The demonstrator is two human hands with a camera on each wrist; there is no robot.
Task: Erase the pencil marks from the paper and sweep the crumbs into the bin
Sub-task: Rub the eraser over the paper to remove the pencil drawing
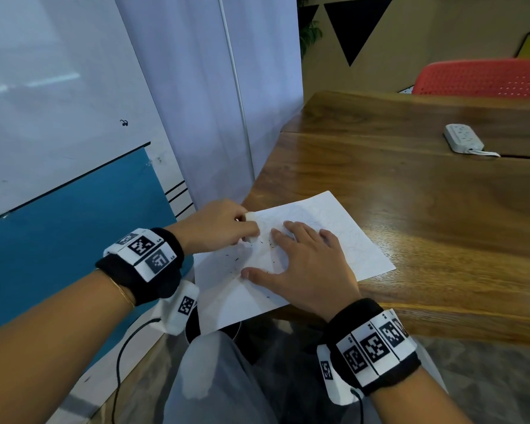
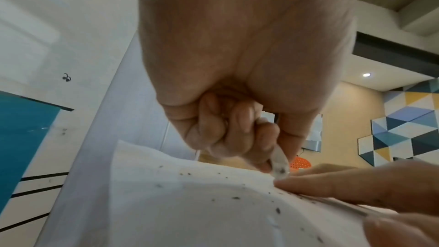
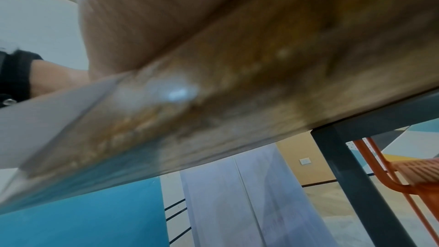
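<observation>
Pinned flat under the spread right hand (image 1: 300, 264), the thin, floppy paper (image 1: 343, 240) overhangs the table (image 1: 410, 194) edge, crumb-strewn, while the left hand (image 1: 218, 224) pinches a small eraser (image 2: 280, 164) on it.

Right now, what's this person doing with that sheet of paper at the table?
They are rubbing out pencil marks. The left hand pinches a white eraser against the paper, which overhangs the edge of the wooden table. The right hand lies flat on the sheet, fingers spread. Dark crumbs are scattered over the paper, not yet swept off, and faint scribbles remain farther across it.
</observation>
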